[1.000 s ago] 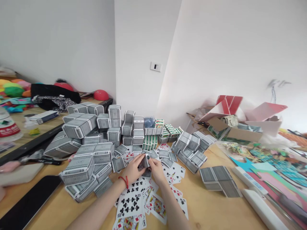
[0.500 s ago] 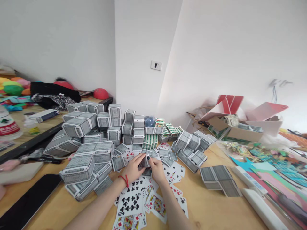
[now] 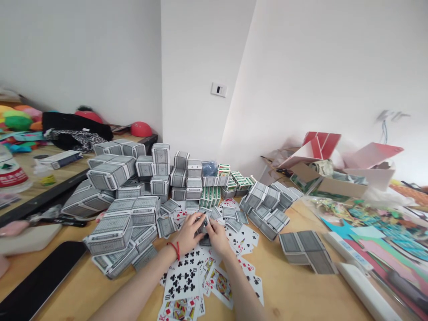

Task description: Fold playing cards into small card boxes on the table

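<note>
Low in the middle of the view, my left hand (image 3: 190,232) and my right hand (image 3: 216,235) meet over a small grey-backed playing card piece (image 3: 203,227). Fingers of both hands close around it, and they partly cover it; whether it is one card or several I cannot tell. A red cord circles my left wrist. Loose playing cards (image 3: 182,283) lie face up beneath my forearms, clubs, kings and diamonds among them. Just beyond my hands, folded grey card pieces (image 3: 230,213) lie among more cards.
Stacked blocks of folded cards (image 3: 112,223) rise on the left, with more blocks (image 3: 264,200) on the right. Green-and-white card boxes (image 3: 210,196) stand at the back. A black phone-like slab (image 3: 40,278) lies front left; a flat card shape (image 3: 306,249) sits right.
My left fingers have shifted slightly over the card piece, covering more of it. My right thumb has moved a little. The piece stays between both hands.
</note>
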`<act>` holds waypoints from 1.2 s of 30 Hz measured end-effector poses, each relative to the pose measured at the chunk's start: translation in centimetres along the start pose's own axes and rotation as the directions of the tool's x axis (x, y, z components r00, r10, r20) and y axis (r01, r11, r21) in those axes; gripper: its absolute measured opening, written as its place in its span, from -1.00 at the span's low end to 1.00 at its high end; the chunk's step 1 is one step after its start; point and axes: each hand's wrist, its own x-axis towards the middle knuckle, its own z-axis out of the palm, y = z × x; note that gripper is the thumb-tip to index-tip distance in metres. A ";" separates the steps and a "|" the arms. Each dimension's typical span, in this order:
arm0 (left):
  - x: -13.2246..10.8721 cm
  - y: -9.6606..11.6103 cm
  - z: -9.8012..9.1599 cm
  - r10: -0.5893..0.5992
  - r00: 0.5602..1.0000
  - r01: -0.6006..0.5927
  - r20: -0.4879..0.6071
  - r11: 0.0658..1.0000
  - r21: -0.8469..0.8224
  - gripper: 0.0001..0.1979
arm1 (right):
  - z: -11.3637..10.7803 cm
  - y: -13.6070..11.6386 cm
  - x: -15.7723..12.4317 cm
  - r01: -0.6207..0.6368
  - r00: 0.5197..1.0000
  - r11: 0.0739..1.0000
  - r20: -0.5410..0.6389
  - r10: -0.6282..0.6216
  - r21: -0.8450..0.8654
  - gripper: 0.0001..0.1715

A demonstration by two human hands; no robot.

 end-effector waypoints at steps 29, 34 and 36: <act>1.2 0.3 -0.3 -0.514 0.808 0.440 -0.288 0.851 -0.285 -0.64 | 3.1 -1.4 -0.5 -0.046 0.990 0.978 0.142 0.017 0.202 -0.85; 1.0 0.2 -0.3 -0.484 0.850 0.446 -0.208 0.871 -0.207 -0.62 | 2.6 -1.2 -0.5 -0.043 0.998 0.976 0.046 0.034 0.213 -0.82; 1.0 0.0 -0.5 -0.466 0.862 0.443 -0.198 0.883 -0.151 -0.61 | 2.4 -1.3 -0.5 -0.073 0.996 0.969 0.076 0.057 0.235 -0.80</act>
